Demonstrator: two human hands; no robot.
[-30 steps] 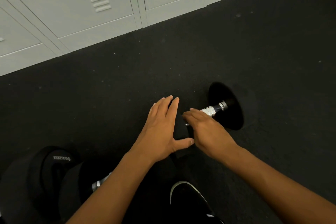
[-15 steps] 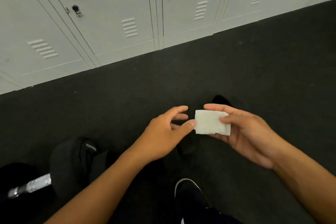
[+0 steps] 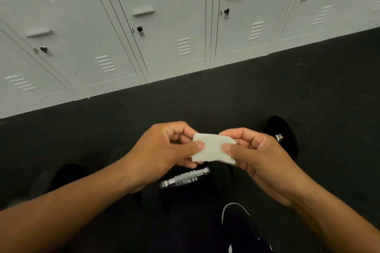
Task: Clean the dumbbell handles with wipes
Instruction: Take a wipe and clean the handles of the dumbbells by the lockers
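White wipe: folded wipe [image 3: 212, 148], held up between both hands, above the floor.
Left hand: left hand [image 3: 164, 150] pinches the wipe's left edge, thumb on top.
Right hand: right hand [image 3: 257, 156] pinches the right edge the same way.
Handle: chrome dumbbell handle [image 3: 185, 177] lies just below the hands on the dark rubber floor [image 3: 123, 117].
Handling: wipe looks soft, limp and light, best wrapped round the bar; handle is stiff, ridged, probably slick; the dumbbell likely heavy, so wipe it where it lies.
Hidden: dumbbell's black ends merge with the floor; a second dumbbell end [image 3: 281, 135] peeps beyond the right hand; shoe [image 3: 236, 224] below is cut off.
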